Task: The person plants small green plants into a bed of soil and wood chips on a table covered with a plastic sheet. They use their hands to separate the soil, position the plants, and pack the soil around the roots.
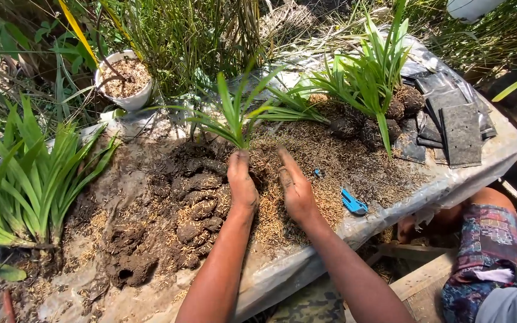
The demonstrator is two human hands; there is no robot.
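My left hand (pixel 242 182) grips the base of a small green seedling (pixel 234 119) with long narrow leaves, holding it upright over a heap of rice husks (pixel 324 161). My right hand (pixel 297 190) lies just beside it with straight fingers pressed into the husks, holding nothing. Both hands are smeared with soil. Dark clods of soil (pixel 192 203) lie to the left of my left hand. All of it sits on a work table covered in clear plastic sheet (pixel 486 158).
A blue cutter (pixel 354 203) lies right of my right hand. Several seedlings with soil balls (pixel 369 90) stand behind, beside a stack of black planting bags (pixel 456 122). A white pot (pixel 125 81) is at back left, more seedlings (pixel 25 179) at left.
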